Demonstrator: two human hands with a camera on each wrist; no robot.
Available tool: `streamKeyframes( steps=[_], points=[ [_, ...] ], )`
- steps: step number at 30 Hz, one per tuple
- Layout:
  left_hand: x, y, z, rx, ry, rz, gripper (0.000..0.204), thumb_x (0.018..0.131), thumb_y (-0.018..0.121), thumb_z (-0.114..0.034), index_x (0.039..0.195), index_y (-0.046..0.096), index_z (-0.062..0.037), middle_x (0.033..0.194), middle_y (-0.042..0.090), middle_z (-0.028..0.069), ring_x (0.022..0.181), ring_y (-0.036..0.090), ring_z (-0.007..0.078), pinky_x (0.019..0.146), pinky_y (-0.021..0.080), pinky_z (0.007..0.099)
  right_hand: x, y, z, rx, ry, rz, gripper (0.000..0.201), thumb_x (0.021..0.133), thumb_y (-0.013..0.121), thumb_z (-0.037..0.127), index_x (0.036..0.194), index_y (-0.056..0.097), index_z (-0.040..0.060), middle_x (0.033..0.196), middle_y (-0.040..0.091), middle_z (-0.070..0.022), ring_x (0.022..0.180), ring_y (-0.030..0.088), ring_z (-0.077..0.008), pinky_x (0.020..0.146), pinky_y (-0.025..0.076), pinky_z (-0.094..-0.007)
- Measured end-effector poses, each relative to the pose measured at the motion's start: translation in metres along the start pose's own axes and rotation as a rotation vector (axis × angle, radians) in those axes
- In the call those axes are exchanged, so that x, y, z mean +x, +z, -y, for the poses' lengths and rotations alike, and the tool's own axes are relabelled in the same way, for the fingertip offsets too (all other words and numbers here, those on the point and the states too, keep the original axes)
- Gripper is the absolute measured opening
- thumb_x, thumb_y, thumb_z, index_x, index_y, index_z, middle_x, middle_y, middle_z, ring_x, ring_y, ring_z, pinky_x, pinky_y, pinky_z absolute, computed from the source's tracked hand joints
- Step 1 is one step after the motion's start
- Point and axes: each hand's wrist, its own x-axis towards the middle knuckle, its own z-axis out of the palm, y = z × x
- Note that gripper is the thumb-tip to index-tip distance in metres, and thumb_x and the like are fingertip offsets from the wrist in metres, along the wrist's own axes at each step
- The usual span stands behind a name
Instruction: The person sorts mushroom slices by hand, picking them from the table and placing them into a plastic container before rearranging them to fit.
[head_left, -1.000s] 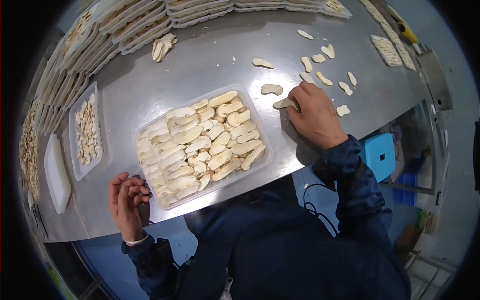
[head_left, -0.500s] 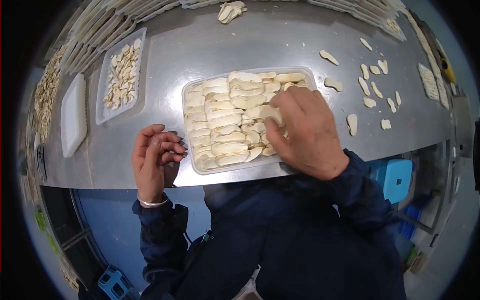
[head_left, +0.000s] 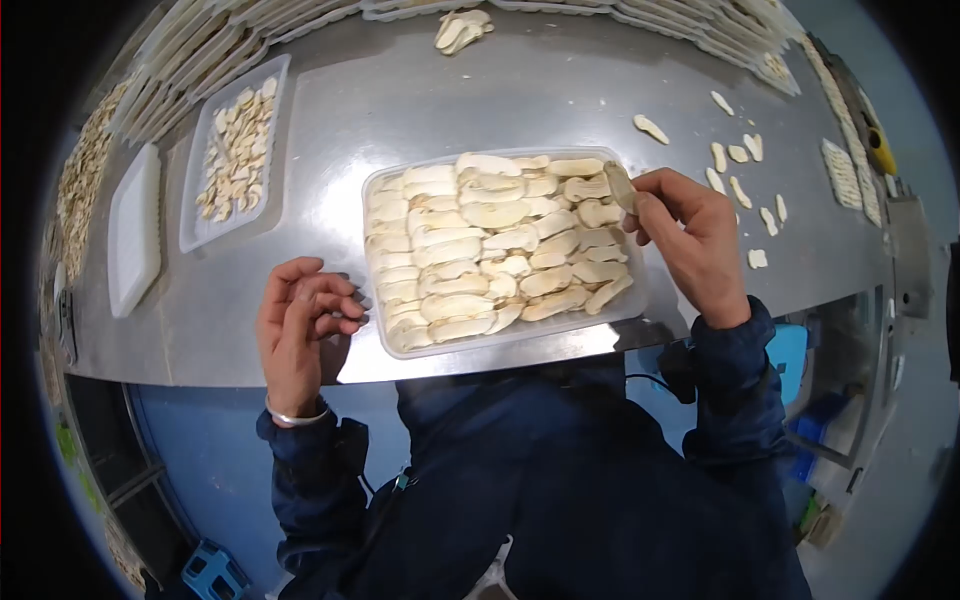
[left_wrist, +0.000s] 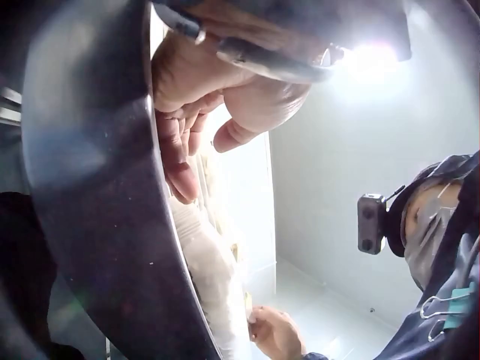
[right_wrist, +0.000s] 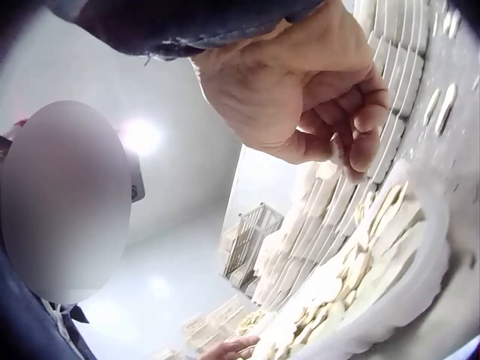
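A clear plastic tray (head_left: 505,341) near the table's front edge holds rows of overlapping pale mushroom-like slices (head_left: 455,250). At its upper right corner the right hand (head_left: 695,240) pinches one slice (head_left: 619,187) between thumb and fingers, above the tray's rim. In the right wrist view the right hand (right_wrist: 300,97) is over the tray (right_wrist: 412,300), the slice partly hidden by the fingertips. Beside the tray's left edge the left hand (head_left: 300,330) lies palm inward, fingers loosely bent and holding nothing. The left wrist view shows the left hand (left_wrist: 225,97) by the table edge.
Loose slices (head_left: 740,190) lie on the steel table (head_left: 340,110) at the right. A tray of small pieces (head_left: 235,150) and a white tray (head_left: 135,230) stand at the left. Filled trays (head_left: 190,80) are stacked along the back; a small pile of slices (head_left: 462,32) lies there.
The right hand went from the loose slices to over the tray, then to its upper right corner with a slice. The head view has shifted. Two nearer loose slices are gone from the table.
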Motion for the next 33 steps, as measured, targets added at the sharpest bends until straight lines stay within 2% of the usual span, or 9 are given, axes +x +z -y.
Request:
streamKeyframes(
  steps=[3, 6, 7, 10, 11, 14, 17, 20, 33],
  points=[
    [0.000, -0.002, 0.002, 0.034, 0.015, 0.005, 0.027, 0.099, 0.045, -0.016, 0.121, 0.046, 0.0007, 0.096, 0.063, 0.0157, 0.075, 0.064, 0.0168, 0.061, 0.053, 0.0220, 0.000, -0.031, -0.018, -0.059, 0.150, 0.020, 0.023, 0.089, 0.052, 0.012, 0.094, 0.065, -0.0051, 0.066, 0.062, -0.0070, 0.059, 0.058, -0.0125, 0.056, 0.045, -0.0263],
    [0.001, -0.003, 0.003, 0.074, 0.024, 0.014, 0.028, 0.100, 0.044, -0.018, 0.122, 0.046, -0.0004, 0.095, 0.062, 0.0151, 0.075, 0.063, 0.0154, 0.061, 0.052, 0.0208, -0.004, -0.049, -0.032, -0.198, 0.192, 0.027, 0.026, 0.090, 0.051, 0.016, 0.095, 0.066, -0.0045, 0.064, 0.062, -0.0078, 0.058, 0.057, -0.0123, 0.057, 0.045, -0.0273],
    [0.001, -0.002, 0.003, 0.075, 0.026, 0.016, 0.028, 0.100, 0.044, -0.018, 0.122, 0.046, -0.0003, 0.095, 0.062, 0.0151, 0.075, 0.063, 0.0151, 0.061, 0.052, 0.0207, -0.004, -0.053, -0.035, -0.244, 0.202, 0.065, 0.023, 0.088, 0.054, 0.015, 0.095, 0.066, -0.0037, 0.069, 0.062, -0.0091, 0.061, 0.059, -0.0186, 0.061, 0.046, -0.0322],
    [0.002, -0.002, 0.004, 0.072, 0.036, 0.023, 0.028, 0.100, 0.044, -0.018, 0.122, 0.046, 0.0002, 0.095, 0.062, 0.0152, 0.075, 0.062, 0.0145, 0.060, 0.052, 0.0205, -0.011, -0.057, -0.043, -0.664, -0.111, -0.103, 0.019, 0.084, 0.057, 0.012, 0.093, 0.066, -0.0025, 0.077, 0.060, -0.0114, 0.069, 0.060, -0.0277, 0.065, 0.047, -0.0378],
    [0.002, -0.002, 0.005, 0.070, 0.042, 0.023, 0.028, 0.100, 0.045, -0.018, 0.121, 0.046, 0.0003, 0.095, 0.062, 0.0152, 0.075, 0.062, 0.0143, 0.060, 0.052, 0.0204, -0.014, -0.058, -0.042, -0.767, -0.161, -0.174, 0.015, 0.079, 0.061, 0.009, 0.089, 0.065, -0.0011, 0.085, 0.058, -0.0130, 0.079, 0.059, -0.0333, 0.070, 0.047, -0.0415],
    [0.002, 0.000, 0.002, 0.076, 0.031, 0.008, 0.026, 0.101, 0.043, -0.016, 0.120, 0.045, 0.0015, 0.095, 0.062, 0.0165, 0.075, 0.063, 0.0154, 0.061, 0.053, 0.0212, -0.019, -0.060, -0.041, -0.827, -0.292, -0.166, 0.016, 0.077, 0.063, 0.008, 0.090, 0.065, 0.0004, 0.089, 0.058, -0.0122, 0.085, 0.058, -0.0309, 0.074, 0.046, -0.0403],
    [0.003, 0.000, 0.002, 0.078, 0.031, 0.019, 0.026, 0.101, 0.042, -0.016, 0.120, 0.045, 0.0018, 0.095, 0.062, 0.0167, 0.075, 0.063, 0.0155, 0.061, 0.053, 0.0215, -0.017, -0.052, -0.040, -0.762, -0.340, -0.011, 0.019, 0.076, 0.063, 0.008, 0.093, 0.063, 0.0014, 0.093, 0.057, -0.0112, 0.090, 0.055, -0.0294, 0.079, 0.044, -0.0396],
    [0.003, 0.000, 0.001, 0.078, 0.032, 0.009, 0.025, 0.101, 0.043, -0.015, 0.119, 0.046, 0.0019, 0.095, 0.062, 0.0166, 0.074, 0.063, 0.0158, 0.061, 0.053, 0.0215, -0.013, -0.050, -0.047, -0.815, -0.327, 0.028, 0.021, 0.075, 0.064, 0.008, 0.095, 0.061, 0.0012, 0.093, 0.056, -0.0107, 0.091, 0.053, -0.0285, 0.081, 0.042, -0.0392],
    [0.002, -0.001, 0.003, 0.074, 0.029, 0.009, 0.029, 0.100, 0.047, -0.018, 0.122, 0.046, 0.0013, 0.095, 0.062, 0.0150, 0.075, 0.063, 0.0151, 0.060, 0.053, 0.0206, -0.006, -0.054, -0.051, -0.866, -0.273, 0.049, 0.017, 0.074, 0.065, 0.010, 0.084, 0.057, 0.0001, 0.087, 0.053, -0.0122, 0.085, 0.052, -0.0283, 0.075, 0.039, -0.0389]
  ],
)
